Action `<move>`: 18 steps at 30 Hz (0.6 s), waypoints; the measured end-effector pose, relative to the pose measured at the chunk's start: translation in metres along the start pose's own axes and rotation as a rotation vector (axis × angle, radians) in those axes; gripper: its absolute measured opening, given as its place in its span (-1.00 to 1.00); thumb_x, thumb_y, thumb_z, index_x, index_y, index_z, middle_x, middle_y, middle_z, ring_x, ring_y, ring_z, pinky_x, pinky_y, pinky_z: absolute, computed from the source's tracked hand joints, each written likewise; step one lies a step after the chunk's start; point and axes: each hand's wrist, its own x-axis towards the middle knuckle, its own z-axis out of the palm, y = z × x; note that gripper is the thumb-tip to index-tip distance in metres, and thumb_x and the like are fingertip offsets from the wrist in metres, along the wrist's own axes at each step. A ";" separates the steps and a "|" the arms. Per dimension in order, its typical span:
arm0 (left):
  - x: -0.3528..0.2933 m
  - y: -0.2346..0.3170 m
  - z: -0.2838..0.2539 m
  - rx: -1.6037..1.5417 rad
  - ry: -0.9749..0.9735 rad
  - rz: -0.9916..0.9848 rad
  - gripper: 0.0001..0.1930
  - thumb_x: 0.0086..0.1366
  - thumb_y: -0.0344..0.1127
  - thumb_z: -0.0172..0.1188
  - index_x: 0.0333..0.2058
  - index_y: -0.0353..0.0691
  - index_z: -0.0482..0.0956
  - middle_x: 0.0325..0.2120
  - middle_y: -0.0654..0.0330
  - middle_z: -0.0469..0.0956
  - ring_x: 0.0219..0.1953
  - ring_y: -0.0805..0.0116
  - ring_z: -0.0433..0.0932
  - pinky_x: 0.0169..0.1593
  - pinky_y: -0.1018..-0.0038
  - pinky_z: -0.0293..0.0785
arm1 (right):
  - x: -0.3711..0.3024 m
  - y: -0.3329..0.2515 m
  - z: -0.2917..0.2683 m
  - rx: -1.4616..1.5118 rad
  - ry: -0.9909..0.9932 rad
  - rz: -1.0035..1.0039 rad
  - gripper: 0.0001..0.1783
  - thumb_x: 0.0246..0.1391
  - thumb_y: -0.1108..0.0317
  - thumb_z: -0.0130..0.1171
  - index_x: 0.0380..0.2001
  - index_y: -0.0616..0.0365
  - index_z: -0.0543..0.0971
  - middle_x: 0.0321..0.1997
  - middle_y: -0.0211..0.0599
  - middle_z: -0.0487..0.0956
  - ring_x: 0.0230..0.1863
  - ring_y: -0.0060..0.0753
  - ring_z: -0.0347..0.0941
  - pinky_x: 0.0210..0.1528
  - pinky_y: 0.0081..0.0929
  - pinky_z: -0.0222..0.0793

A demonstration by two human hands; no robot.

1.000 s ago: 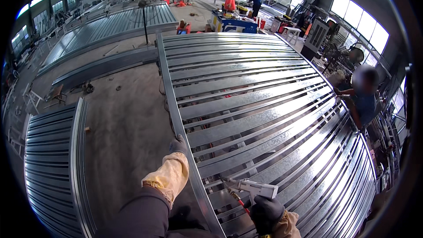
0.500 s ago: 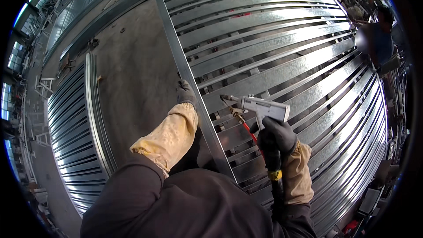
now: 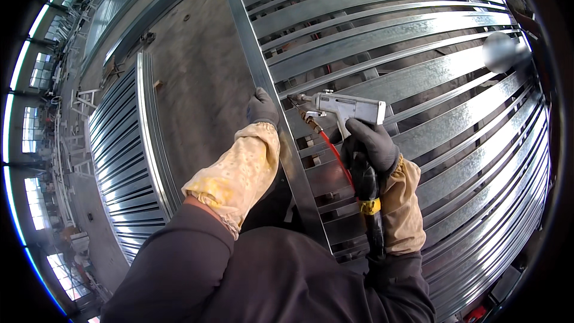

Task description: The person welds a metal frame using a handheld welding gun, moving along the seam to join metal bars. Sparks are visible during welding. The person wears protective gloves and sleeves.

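My right hand (image 3: 369,143) grips the gun (image 3: 347,107) by its handle; just left, my left hand (image 3: 262,107) presses the rail (image 3: 296,167).

Dark grey gloves (image 3: 262,107), pale yellow mottled sleeve covers (image 3: 239,173), silver-grey tool (image 3: 350,107), red hose (image 3: 330,152), shiny ribbed steel panels (image 3: 418,36)

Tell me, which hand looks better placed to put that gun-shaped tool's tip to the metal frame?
Right, probably. The right hand already grips the grey tool, whose nozzle points toward the steel edge rail. The left hand rests on that rail, seemingly bracing.
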 end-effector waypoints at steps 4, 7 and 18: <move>-0.002 0.001 -0.005 -0.015 -0.023 0.037 -0.35 0.40 0.13 -0.25 -0.13 -0.43 0.56 -0.15 -0.32 0.53 -0.03 -0.31 0.46 0.06 0.06 0.39 | 0.019 0.005 -0.006 -0.039 -0.001 0.080 -0.61 0.22 0.18 0.06 -0.10 0.34 0.45 -0.41 -0.10 0.60 -0.67 -0.43 0.48 -0.64 -0.60 0.34; -0.002 0.001 -0.006 -0.011 -0.023 0.048 -0.35 0.40 0.13 -0.25 -0.12 -0.43 0.56 -0.15 -0.33 0.52 -0.02 -0.31 0.46 0.06 0.07 0.38 | 0.026 0.006 -0.004 -0.044 0.006 0.064 -0.61 0.21 0.18 0.07 -0.10 0.33 0.44 -0.44 -0.12 0.59 -0.66 -0.44 0.48 -0.65 -0.61 0.32; -0.005 0.003 -0.005 0.006 0.014 0.033 -0.40 0.38 0.10 -0.21 -0.16 -0.38 0.58 -0.19 -0.30 0.54 -0.07 -0.30 0.49 -0.01 0.04 0.42 | 0.025 -0.004 0.005 -0.060 0.039 0.077 -0.63 0.24 0.14 0.05 -0.25 0.29 0.54 -0.65 -0.37 0.51 -0.71 -0.60 0.38 -0.67 -0.71 0.15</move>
